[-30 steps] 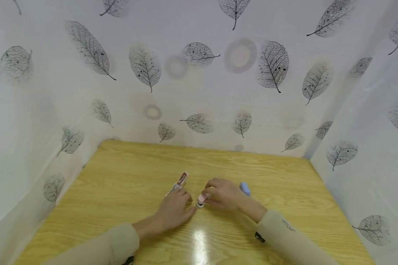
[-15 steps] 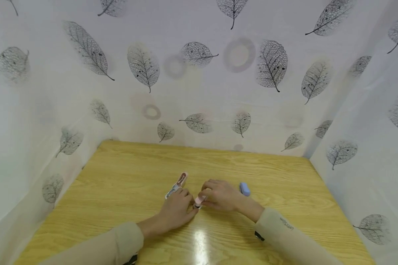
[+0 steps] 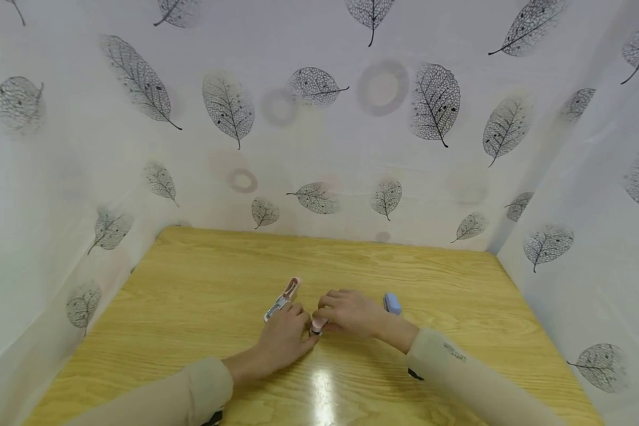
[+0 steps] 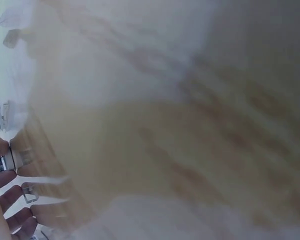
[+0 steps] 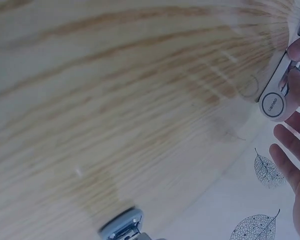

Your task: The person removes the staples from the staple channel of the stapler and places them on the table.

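Observation:
Both hands meet at a small pink-and-white stapler (image 3: 317, 325) over the middle of the table. My right hand (image 3: 351, 313) pinches it from the right. My left hand (image 3: 282, 337) holds its near end between thumb and forefinger. In the right wrist view the stapler (image 5: 273, 104) shows a round end with a dark ring and lettering, and metal parts near the fingers. The left wrist view has its end (image 4: 9, 161) between fingers at the left edge. Just beyond the left hand lies a long, narrow pink-and-silver thing (image 3: 283, 299), partly hidden by the fingers.
A small blue stapler-like thing (image 3: 391, 303) lies right of the right hand, its metal inside showing in the right wrist view (image 5: 122, 224). The wood-grain table (image 3: 213, 266) ends at leaf-patterned walls (image 3: 346, 160) behind and at both sides.
The right hand has moved slightly left with the stapler. The left thumb and forefinger, apart from the stapler a second ago, now hold its near end.

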Tool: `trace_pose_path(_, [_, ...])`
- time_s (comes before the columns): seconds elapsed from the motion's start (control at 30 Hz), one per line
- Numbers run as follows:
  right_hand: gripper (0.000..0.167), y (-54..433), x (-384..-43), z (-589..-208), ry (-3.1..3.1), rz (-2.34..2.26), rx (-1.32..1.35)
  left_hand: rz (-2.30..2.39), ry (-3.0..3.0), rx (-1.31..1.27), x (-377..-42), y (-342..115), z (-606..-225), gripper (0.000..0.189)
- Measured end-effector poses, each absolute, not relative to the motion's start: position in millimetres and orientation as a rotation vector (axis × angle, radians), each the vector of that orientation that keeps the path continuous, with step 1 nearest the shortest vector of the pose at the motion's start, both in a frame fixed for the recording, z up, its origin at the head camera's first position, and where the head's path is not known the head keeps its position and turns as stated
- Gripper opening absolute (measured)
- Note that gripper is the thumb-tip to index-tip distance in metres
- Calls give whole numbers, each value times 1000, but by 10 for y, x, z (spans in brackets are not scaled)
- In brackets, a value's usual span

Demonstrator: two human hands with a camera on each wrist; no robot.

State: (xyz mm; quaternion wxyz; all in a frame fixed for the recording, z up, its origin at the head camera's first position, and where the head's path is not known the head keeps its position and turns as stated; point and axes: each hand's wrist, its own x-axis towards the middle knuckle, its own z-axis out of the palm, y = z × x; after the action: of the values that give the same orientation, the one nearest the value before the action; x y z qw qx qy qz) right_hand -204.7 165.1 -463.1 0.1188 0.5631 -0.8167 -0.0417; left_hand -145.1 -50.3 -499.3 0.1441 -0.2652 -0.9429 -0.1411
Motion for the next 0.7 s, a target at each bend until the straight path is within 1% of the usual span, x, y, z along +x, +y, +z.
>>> trace_pose_path(0.33, [23, 1614, -2062, -4642, -2351, -155, 1631, -318, -2699, -750, -1463, -491, -5032, 31])
trace_pose_path(0.57, [29, 1645, -2103, -4630, -2389, -109, 1615, -321, -2756, -724, -1453, -470, -4990, 31])
trace_pose_path(0.7, [29, 1678, -2111, -4601, -2392, -90, 1624, -309, -2771, -723, -1445, -470, -4969, 31])
